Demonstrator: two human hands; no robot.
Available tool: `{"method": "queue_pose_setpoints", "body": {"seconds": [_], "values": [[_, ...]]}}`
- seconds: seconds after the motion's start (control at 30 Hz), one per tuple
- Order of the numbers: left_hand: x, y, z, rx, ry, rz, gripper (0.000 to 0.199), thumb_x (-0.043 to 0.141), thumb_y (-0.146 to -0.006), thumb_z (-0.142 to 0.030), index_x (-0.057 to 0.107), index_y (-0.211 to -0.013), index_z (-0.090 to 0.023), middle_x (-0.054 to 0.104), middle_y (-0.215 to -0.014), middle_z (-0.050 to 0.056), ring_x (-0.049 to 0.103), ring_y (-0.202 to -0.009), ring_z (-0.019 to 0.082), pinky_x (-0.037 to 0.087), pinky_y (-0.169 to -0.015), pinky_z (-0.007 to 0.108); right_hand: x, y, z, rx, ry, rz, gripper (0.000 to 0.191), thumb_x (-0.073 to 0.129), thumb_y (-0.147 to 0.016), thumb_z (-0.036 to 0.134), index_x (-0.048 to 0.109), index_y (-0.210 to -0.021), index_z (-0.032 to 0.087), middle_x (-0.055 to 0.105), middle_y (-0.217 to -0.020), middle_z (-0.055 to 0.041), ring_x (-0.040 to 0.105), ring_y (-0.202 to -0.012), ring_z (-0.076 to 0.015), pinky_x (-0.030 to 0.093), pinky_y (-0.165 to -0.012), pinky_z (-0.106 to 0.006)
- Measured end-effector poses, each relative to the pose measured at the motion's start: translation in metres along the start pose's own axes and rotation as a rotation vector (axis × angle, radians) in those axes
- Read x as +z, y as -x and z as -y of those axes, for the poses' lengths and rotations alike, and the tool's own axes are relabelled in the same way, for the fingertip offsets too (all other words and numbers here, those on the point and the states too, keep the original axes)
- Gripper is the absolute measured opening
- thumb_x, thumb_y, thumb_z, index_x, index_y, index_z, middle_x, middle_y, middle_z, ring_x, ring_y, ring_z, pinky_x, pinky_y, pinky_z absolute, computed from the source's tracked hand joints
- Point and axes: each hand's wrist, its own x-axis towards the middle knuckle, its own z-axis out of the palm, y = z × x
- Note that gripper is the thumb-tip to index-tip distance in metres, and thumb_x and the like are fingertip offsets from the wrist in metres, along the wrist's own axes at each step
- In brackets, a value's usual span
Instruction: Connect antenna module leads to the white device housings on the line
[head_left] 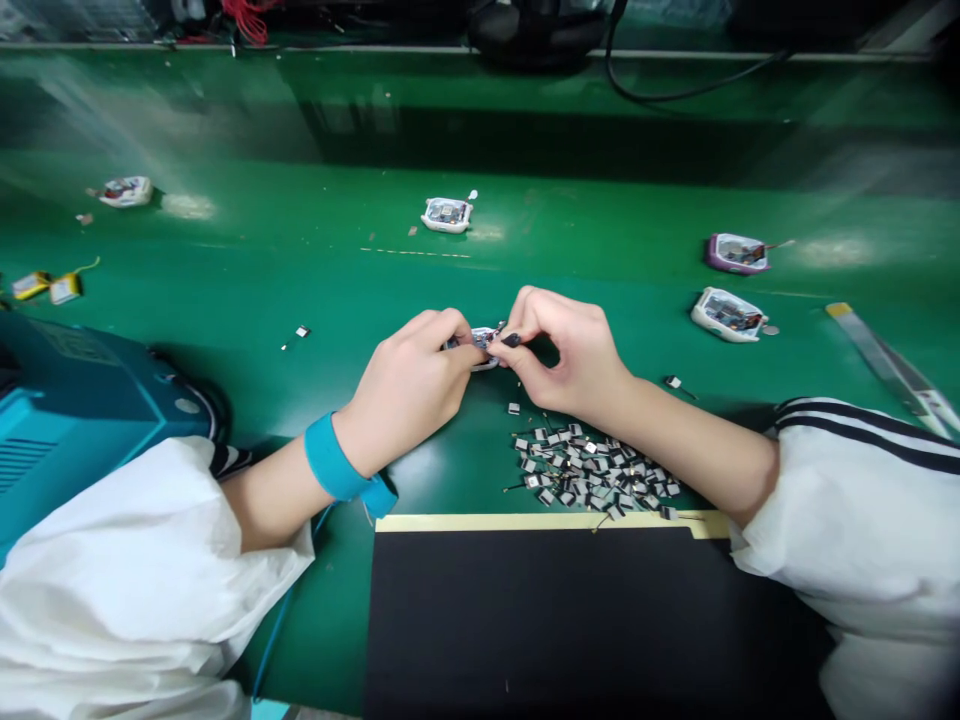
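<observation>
Near the middle of the green table, my left hand has its fingers closed on the left side of a small white device housing with electronics inside. A teal band circles my left wrist. My right hand pinches a small black part at the housing's right side, its fingertips against the housing. The fingers partly hide the housing. Below my right hand lies a pile of small black-and-silver components with short leads.
More open housings lie at the back centre, back left and right. Tweezers are at the far right, yellow batteries at the left. A teal machine stands left; a black mat is in front.
</observation>
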Motion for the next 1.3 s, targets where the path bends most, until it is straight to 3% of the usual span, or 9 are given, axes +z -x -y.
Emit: {"method": "queue_pose_setpoints", "body": {"seconds": [0.1, 0.23, 0.37, 0.47, 0.53, 0.67, 0.77, 1.0, 1.3], "values": [[-0.001, 0.0, -0.002, -0.021, 0.009, 0.016, 0.021, 0.04, -0.08, -0.016, 0.061, -0.08, -0.017, 0.054, -0.083, 0.004, 0.048, -0.077, 0.015, 0.041, -0.067, 0.026, 0.0, -0.001, 0.001, 0.037, -0.065, -0.036, 0.025, 0.052, -0.074, 0.02, 0.031, -0.06, 0.019, 0.043, -0.06, 0.0034, 0.046, -0.056, -0.0078, 0.039, -0.05, -0.021], [-0.008, 0.005, -0.013, -0.121, 0.016, 0.068, 0.027, 0.038, -0.084, -0.022, 0.056, -0.103, -0.017, 0.053, -0.084, 0.005, 0.047, -0.077, 0.017, 0.043, -0.069, 0.029, -0.014, -0.006, 0.001, 0.18, -0.173, -0.13, 0.016, 0.051, -0.076, 0.022, 0.037, -0.07, 0.018, 0.046, -0.066, 0.0023, 0.05, -0.058, -0.0071, 0.042, -0.054, -0.02], [-0.015, 0.015, -0.022, -0.203, 0.298, 0.048, 0.042, 0.034, -0.083, -0.014, 0.032, -0.125, -0.015, 0.052, -0.089, 0.005, 0.049, -0.074, 0.013, 0.044, -0.069, 0.026, -0.032, -0.007, -0.001, 0.263, -0.068, 0.085, 0.003, 0.039, -0.082, 0.018, 0.038, -0.079, 0.017, 0.048, -0.06, 0.0035, 0.049, -0.054, -0.0078, 0.04, -0.054, -0.021], [-0.016, 0.018, -0.016, -0.217, 0.48, -0.014, 0.05, 0.04, -0.079, -0.011, 0.029, -0.127, -0.019, 0.051, -0.1, 0.004, 0.049, -0.076, 0.011, 0.045, -0.07, 0.024, -0.035, -0.005, 0.001, 0.222, 0.083, 0.29, 0.003, 0.044, -0.079, 0.017, 0.046, -0.077, 0.016, 0.052, -0.067, 0.0, 0.049, -0.06, -0.0091, 0.039, -0.056, -0.021], [-0.014, 0.015, -0.007, -0.192, 0.49, -0.011, 0.06, 0.047, -0.075, -0.012, 0.023, -0.129, -0.02, 0.048, -0.114, 0.006, 0.047, -0.093, 0.015, 0.043, -0.082, 0.03, -0.032, -0.004, 0.004, 0.187, 0.14, 0.372, 0.007, 0.048, -0.079, 0.021, 0.052, -0.079, 0.015, 0.055, -0.073, -0.0022, 0.05, -0.064, -0.0102, 0.04, -0.058, -0.022], [-0.005, 0.001, 0.01, -0.043, 0.496, 0.128, 0.067, 0.054, -0.076, -0.02, 0.016, -0.132, -0.02, 0.039, -0.129, 0.008, 0.03, -0.12, 0.02, 0.029, -0.1, 0.04, -0.021, -0.001, 0.011, -0.038, 0.425, 0.35, 0.019, 0.045, -0.081, 0.025, 0.058, -0.078, 0.012, 0.055, -0.073, -0.0056, 0.052, -0.071, -0.0142, 0.043, -0.066, -0.027], [0.0, -0.004, 0.015, -0.011, 0.492, 0.16, 0.061, 0.055, -0.077, -0.026, 0.024, -0.129, -0.021, 0.046, -0.123, 0.009, 0.041, -0.113, 0.021, 0.034, -0.095, 0.039, -0.016, 0.003, 0.015, -0.205, 0.665, 0.299, 0.015, 0.048, -0.079, 0.019, 0.059, -0.073, 0.012, 0.054, -0.068, -0.0051, 0.051, -0.066, -0.0157, 0.042, -0.063, -0.028], [-0.001, 0.005, 0.004, -0.11, 0.476, -0.011, 0.052, 0.058, -0.073, -0.029, 0.04, -0.12, -0.016, 0.054, -0.095, 0.007, 0.052, -0.087, 0.017, 0.046, -0.077, 0.029, -0.013, 0.006, 0.026, -0.284, 0.81, 0.252, 0.011, 0.049, -0.075, 0.009, 0.056, -0.068, 0.014, 0.052, -0.065, -0.0038, 0.047, -0.061, -0.0157, 0.039, -0.057, -0.028], [-0.005, 0.009, 0.001, -0.124, 0.466, -0.185, 0.043, 0.057, -0.073, -0.025, 0.045, -0.114, -0.019, 0.053, -0.09, 0.004, 0.052, -0.083, 0.015, 0.047, -0.074, 0.028, -0.014, -0.006, 0.034, -0.229, 0.751, 0.236, 0.01, 0.045, -0.078, 0.01, 0.055, -0.077, 0.012, 0.051, -0.068, -0.0048, 0.047, -0.063, -0.0156, 0.037, -0.056, -0.027]]}}
